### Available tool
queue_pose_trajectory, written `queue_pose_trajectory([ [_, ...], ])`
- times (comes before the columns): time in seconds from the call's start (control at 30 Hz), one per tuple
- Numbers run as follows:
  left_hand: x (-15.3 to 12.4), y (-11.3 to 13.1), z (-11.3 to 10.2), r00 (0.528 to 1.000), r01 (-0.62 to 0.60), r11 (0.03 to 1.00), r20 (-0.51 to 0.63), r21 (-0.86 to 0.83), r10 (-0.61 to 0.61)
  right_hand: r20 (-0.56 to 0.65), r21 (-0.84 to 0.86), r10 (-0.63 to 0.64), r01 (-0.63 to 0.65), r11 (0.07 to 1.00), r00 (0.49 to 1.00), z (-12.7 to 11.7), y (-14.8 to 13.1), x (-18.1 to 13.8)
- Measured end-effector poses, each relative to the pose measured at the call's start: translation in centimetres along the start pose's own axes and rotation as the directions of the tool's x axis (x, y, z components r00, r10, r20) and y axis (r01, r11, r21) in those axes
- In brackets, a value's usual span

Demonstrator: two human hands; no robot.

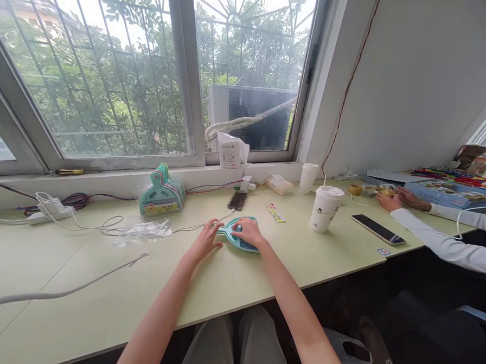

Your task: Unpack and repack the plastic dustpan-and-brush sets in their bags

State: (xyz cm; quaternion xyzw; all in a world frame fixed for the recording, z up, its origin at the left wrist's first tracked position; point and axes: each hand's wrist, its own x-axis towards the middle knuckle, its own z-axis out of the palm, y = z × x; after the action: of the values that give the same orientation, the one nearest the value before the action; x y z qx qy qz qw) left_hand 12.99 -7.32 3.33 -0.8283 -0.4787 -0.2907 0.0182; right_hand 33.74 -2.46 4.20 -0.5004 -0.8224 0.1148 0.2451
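A teal plastic paddle-shaped piece [240, 241] lies flat on the pale green desk [98, 294] in front of me. My right hand [248, 231] rests on top of its round part with fingers spread flat. My left hand [208, 239] lies beside it at the handle end, fingers stretched out and touching the handle. A stack of the same teal and coloured pieces in a clear wrapper [163, 193] stands upright near the window sill, to the back left of my hands. An empty clear plastic bag [142, 232] lies left of my left hand.
A lidded paper cup [325, 208] and a second cup [308, 178] stand to the right. A phone [378, 229] lies further right. Another person's hands and white sleeve [428, 224] work at the right end. A power strip [50, 211] and cables lie on the left.
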Motion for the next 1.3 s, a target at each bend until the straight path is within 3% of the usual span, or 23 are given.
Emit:
queue_pose_trajectory([
  [0.17, 0.0, -1.6, 0.2, 0.999, 0.022, 1.000, 0.048, 0.018, -0.023, -0.010, 0.084, 0.006, -0.005, 0.996, 1.000, 0.6, 0.6, 0.4],
  [0.3, 0.1, -1.4, 0.4, 0.999, -0.029, 0.996, 0.045, 0.089, 0.025, -0.001, 0.175, 0.001, 0.000, 0.985, 1.000, 0.9, 1.0, 0.6],
  [0.47, 0.2, -0.8, 0.1, 0.996, 0.024, 0.987, 0.083, 0.157, -0.038, 0.022, 0.276, -0.033, 0.026, 0.961, 0.999, 1.2, 0.9, 0.6],
  [0.73, 0.4, 0.1, -0.4, 0.976, -0.073, 0.922, 0.219, 0.381, -0.013, 0.057, 0.188, -0.039, 0.027, 0.982, 0.998, 0.6, 0.3, 0.4],
  [0.87, 0.0, 0.1, -0.2, 0.982, -0.050, 0.925, 0.188, 0.378, -0.024, 0.070, 0.121, -0.027, 0.018, 0.993, 0.997, 0.3, -0.2, 0.2],
  [0.93, 0.0, 0.1, -0.2, 0.995, 0.014, 0.957, 0.091, 0.290, -0.042, 0.040, 0.087, -0.008, 0.004, 0.996, 0.999, 0.2, -0.5, 0.0],
  [1.0, 0.1, 0.4, -0.3, 0.989, 0.125, 0.985, -0.099, 0.121, -0.113, -0.013, 0.114, 0.028, -0.026, 0.993, 1.000, 0.1, -1.0, 0.0],
  [1.07, 0.4, 1.3, -0.4, 0.914, 0.237, 0.957, -0.294, -0.169, -0.279, -0.108, 0.199, 0.094, -0.071, 0.977, 0.990, 0.2, -1.6, 0.0],
  [1.1, 0.6, 1.9, -0.4, 0.874, 0.268, 0.896, -0.301, -0.353, -0.380, -0.171, 0.248, 0.138, -0.093, 0.964, 0.976, 0.2, -1.9, 0.1],
  [1.17, 0.9, 3.1, -0.2, 0.869, 0.303, 0.670, -0.092, -0.677, -0.486, -0.293, 0.323, 0.226, -0.126, 0.938, 0.929, 0.4, -2.5, 0.3],
  [1.23, 1.1, 4.2, 0.4, 0.898, 0.340, 0.441, 0.148, -0.831, -0.415, -0.347, 0.365, 0.272, -0.138, 0.921, 0.898, 0.5, -2.8, 0.5],
  [1.3, 1.2, 4.6, 1.1, 0.905, 0.337, 0.317, 0.212, -0.886, -0.369, -0.330, 0.384, 0.255, -0.118, 0.916, 0.909, 0.4, -2.6, 0.8],
])
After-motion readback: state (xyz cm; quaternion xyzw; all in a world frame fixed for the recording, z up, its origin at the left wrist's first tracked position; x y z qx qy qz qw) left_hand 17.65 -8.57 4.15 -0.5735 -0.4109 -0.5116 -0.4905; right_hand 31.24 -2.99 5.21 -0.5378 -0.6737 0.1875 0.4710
